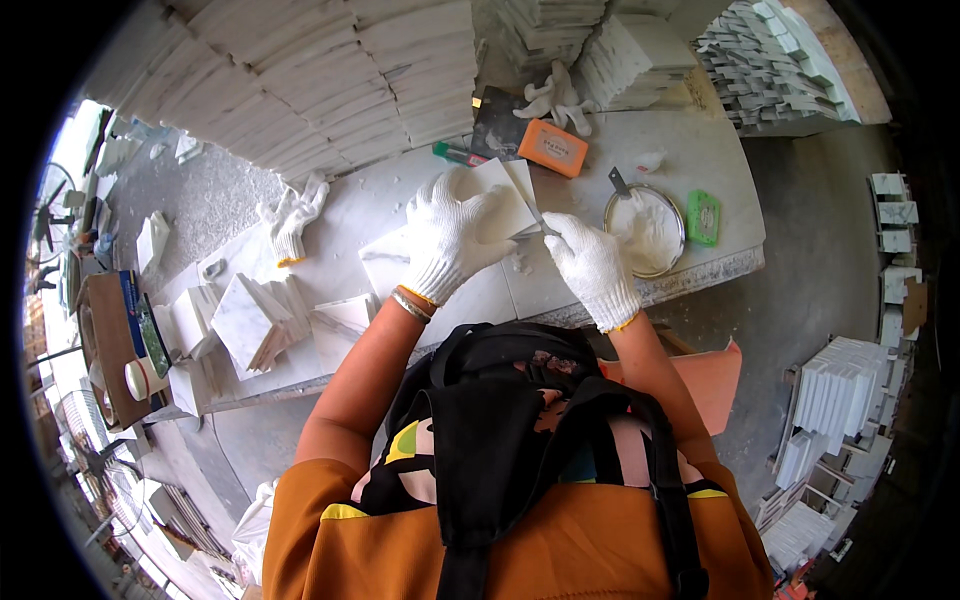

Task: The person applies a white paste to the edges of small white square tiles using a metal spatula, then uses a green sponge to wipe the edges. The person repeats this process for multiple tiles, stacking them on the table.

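Observation:
My left hand, in a white knit glove, holds a small white marble tile, its fingers over the left side. My right hand, gloved alike, is closed around a thin flat-bladed scraper. The blade reaches the tile's lower right edge. Beneath my left hand a larger pale tile lies on the worktop. Right of my right hand stands a round metal bowl of white paste, with a dark-handled tool leaning on its rim. The fingertips of my left hand are partly hidden.
An orange box, a green box and a green-red marker lie on the pale worktop. Spare gloves lie at the back and left. Marble tiles lean at left; a tall tile stack rises behind.

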A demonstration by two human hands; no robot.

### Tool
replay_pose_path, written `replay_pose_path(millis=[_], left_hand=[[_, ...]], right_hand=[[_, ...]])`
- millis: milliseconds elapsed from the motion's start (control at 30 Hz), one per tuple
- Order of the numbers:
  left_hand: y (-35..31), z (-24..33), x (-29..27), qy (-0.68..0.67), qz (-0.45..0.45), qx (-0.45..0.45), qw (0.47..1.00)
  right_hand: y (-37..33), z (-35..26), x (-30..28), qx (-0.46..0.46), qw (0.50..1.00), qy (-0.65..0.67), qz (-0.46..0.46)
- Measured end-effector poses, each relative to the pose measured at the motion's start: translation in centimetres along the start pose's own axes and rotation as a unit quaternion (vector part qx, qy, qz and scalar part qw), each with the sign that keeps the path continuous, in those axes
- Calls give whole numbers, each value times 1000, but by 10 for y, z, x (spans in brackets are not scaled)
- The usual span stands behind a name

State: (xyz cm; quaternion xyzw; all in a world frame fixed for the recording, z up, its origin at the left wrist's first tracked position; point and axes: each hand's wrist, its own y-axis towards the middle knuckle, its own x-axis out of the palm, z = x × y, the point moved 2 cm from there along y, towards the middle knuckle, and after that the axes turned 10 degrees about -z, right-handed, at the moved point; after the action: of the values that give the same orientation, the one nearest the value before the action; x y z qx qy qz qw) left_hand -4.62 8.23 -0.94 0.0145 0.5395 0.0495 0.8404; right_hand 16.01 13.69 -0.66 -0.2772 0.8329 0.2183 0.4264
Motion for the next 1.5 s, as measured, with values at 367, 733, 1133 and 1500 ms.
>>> replay_pose_path(millis=[367,733,1133,1500], left_hand=[[1,-1,2,-1,-5,-4,1000],[1,-1,1,4,-14,-10,1000],[1,1,0,3,-5,-8,1000],[0,0,5,9,13,-8,1000]], right_hand=[[-2,1,2,8,1000,18,-9],[2,7,-3,90,984,113,-105],[2,6,1,70,988,103,-91],[0,-4,16,-10,999,0,53]])
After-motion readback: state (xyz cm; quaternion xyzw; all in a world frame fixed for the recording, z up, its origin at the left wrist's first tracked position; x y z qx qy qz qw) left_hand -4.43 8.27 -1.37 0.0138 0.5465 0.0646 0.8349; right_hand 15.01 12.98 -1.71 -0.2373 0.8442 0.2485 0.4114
